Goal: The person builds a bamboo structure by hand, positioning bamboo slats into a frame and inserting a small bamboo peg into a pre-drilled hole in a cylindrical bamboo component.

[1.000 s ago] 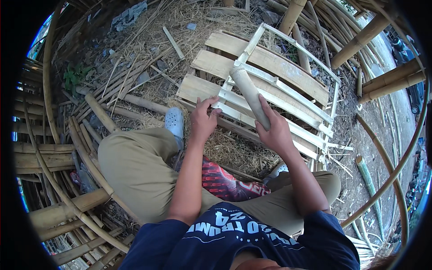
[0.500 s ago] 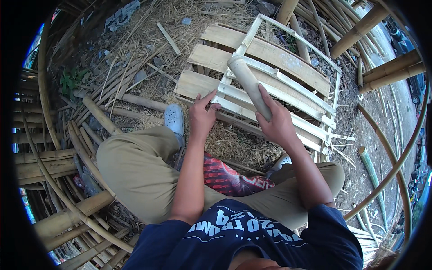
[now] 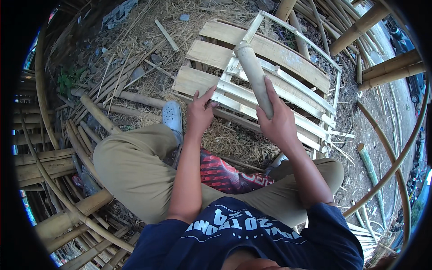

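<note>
In my right hand is a short, thick bamboo piece, gripped at its near end, with its far end reaching over a frame of pale split-bamboo strips. My left hand pinches the near left corner of that frame between thumb and fingers; the fingertips are partly hidden. Beneath the frame lies a slatted wooden platform of wide planks with gaps between them. Several lengthwise strips of the frame cross the planks, and its far side extends past them.
Straw and bamboo scraps litter the ground at the left. Bamboo poles stand and lean at the upper right, and curved poles cross the right side. A bamboo rack stands at the lower left. A green bamboo length lies at right.
The bamboo piece's far end has swung up and slightly right, away from the near strips. My left hand keeps its place at the frame's corner, its fingers slightly shifted.
</note>
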`<state>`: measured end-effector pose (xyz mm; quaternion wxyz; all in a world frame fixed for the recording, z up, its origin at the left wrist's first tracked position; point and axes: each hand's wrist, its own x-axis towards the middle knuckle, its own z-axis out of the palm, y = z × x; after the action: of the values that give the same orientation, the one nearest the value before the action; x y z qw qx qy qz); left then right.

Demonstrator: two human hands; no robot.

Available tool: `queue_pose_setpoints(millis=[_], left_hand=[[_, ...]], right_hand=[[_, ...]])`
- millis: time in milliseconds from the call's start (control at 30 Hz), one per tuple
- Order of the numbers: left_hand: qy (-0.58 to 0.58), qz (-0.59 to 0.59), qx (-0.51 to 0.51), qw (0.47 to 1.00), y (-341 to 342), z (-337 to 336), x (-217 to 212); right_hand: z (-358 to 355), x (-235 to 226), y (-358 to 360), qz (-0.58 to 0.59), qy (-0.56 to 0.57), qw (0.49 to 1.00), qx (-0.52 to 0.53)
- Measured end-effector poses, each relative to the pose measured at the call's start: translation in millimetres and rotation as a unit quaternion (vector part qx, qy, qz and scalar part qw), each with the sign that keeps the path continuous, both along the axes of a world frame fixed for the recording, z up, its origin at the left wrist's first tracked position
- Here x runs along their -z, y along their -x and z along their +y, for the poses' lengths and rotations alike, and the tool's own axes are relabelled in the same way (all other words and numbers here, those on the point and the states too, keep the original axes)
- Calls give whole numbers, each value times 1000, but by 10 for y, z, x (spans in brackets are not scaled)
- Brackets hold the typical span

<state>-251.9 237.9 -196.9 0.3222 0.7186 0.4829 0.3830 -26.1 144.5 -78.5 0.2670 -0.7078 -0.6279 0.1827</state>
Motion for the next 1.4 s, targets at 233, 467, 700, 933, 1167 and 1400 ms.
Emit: queue_pose_setpoints(millis=[233,467,700,933,1167,1400], left_hand=[[-13,26,11,1000,-6,1,-17],[-10,42,-4,999,-25,-1,12],[-44,73,-15,996,-75,-47,-80],[28,88,-38,995,-78,-52,-56],[-19,54,-39,998,-99,-71,-78],[-39,44,-60,996,-117,-73,-63]], right_hand=[[6,213,-34,-53,45,997,-42],[15,231,-47,-70,25,996,-53],[27,265,-36,-41,-3,998,-44],[37,238,-28,-44,7,998,-41],[87,37,-36,21,-62,998,-14],[75,7,56,-46,112,993,-3]])
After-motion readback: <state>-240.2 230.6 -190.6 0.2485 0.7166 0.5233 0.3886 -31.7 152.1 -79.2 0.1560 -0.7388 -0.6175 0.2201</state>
